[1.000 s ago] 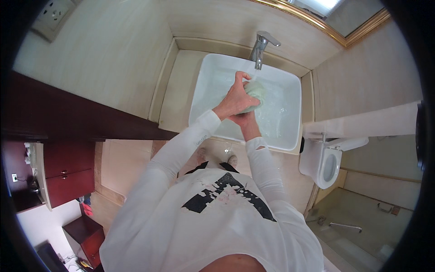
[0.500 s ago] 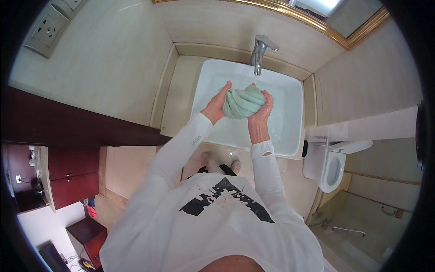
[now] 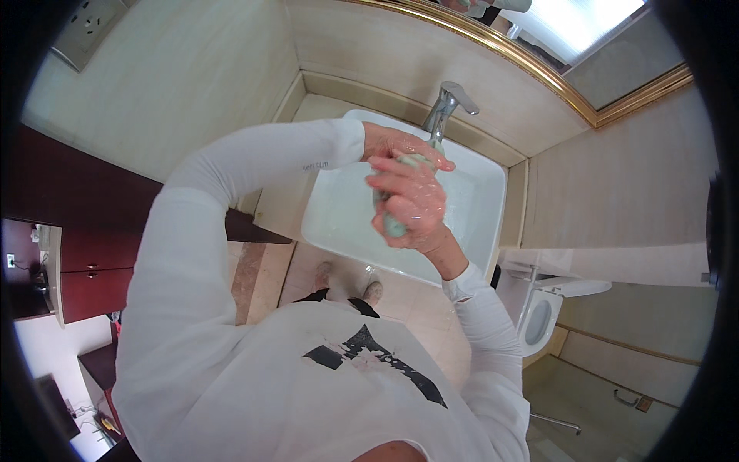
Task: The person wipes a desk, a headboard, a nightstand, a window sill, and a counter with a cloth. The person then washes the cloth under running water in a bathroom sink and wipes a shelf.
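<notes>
A light green cloth (image 3: 395,226) is bunched and squeezed between my two hands above the white sink (image 3: 339,212). At its far end, right under the faucet spout (image 3: 439,127), my left hand (image 3: 400,145) is closed on it. My right hand (image 3: 416,199) wraps the nearer part, back of the hand up, and some of its fingers are smeared by motion. Only small bits of the cloth show, at the bottom of the right hand and between the hands. Water glistens on both hands.
The metal faucet (image 3: 450,104) rises behind the sink. Above it hangs a gold-framed mirror (image 3: 531,61). A toilet (image 3: 539,319) stands to the right, and a dark red cabinet (image 3: 96,292) is far left. A wall socket (image 3: 88,27) sits at the upper left.
My hands have gone from cupping the cloth side by side to gripping it one beyond the other. My left elbow has swung outward, and the cloth is more tightly squeezed. The view has tilted.
</notes>
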Available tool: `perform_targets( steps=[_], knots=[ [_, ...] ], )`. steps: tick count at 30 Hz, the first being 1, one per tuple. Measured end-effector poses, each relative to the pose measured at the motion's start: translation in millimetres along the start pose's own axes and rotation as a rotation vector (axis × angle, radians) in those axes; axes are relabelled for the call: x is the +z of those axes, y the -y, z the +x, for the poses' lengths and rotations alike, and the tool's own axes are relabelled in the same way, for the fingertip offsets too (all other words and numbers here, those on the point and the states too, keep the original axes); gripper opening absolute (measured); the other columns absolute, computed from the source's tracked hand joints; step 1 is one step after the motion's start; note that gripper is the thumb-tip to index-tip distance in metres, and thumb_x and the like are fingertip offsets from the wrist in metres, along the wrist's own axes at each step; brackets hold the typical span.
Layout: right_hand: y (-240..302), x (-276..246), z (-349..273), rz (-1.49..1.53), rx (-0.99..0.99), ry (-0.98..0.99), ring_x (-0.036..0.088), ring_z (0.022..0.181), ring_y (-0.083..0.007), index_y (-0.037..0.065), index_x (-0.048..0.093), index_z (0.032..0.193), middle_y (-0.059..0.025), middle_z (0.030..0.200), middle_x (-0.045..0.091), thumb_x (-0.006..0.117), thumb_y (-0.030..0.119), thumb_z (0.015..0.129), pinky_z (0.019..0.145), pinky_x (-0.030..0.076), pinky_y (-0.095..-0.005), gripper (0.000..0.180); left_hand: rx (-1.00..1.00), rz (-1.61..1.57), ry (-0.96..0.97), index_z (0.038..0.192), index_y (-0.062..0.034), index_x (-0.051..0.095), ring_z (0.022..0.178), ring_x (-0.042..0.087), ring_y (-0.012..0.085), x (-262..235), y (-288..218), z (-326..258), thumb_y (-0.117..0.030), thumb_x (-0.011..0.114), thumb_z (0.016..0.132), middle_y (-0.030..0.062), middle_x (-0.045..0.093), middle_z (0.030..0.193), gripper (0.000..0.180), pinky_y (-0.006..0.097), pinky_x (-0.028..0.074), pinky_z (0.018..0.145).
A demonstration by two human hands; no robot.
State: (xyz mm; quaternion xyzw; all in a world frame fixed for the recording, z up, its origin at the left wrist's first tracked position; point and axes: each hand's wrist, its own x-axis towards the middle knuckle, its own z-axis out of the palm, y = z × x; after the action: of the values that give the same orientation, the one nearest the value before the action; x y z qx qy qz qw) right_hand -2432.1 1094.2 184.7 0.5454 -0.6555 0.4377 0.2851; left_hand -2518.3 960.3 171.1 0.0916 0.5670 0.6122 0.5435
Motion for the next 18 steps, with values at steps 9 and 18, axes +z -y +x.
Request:
perform_targets(
  steps=[9,18],
  knots=[
    [-5,31,-18,-0.193,-0.108,0.676,0.060,0.070,-0.0228,0.010,0.053,0.057,-0.0025,0.063,0.053,0.066,0.014,0.048,0.078,0.049,-0.0414,0.016,-0.110,0.411,-0.162,0.072,-0.0061,0.064,0.058,0.053,0.0171,10,-2,27,-0.028,0.077,0.068,0.0035,0.058,0.065,0.026,0.033,0.044,0.053],
    [-42,108,-117,-0.193,0.278,0.893,0.061,0.062,-0.0240,0.010,0.059,0.054,-0.0059,0.063,0.057,0.063,0.015,0.049,0.050,0.048,-0.0388,0.008,0.010,1.133,-0.644,0.074,-0.0010,0.069,0.069,0.066,0.0367,0,79,87,-0.017,0.066,0.055,0.0235,0.066,0.074,0.025,0.041,0.053,0.059]
  ],
)
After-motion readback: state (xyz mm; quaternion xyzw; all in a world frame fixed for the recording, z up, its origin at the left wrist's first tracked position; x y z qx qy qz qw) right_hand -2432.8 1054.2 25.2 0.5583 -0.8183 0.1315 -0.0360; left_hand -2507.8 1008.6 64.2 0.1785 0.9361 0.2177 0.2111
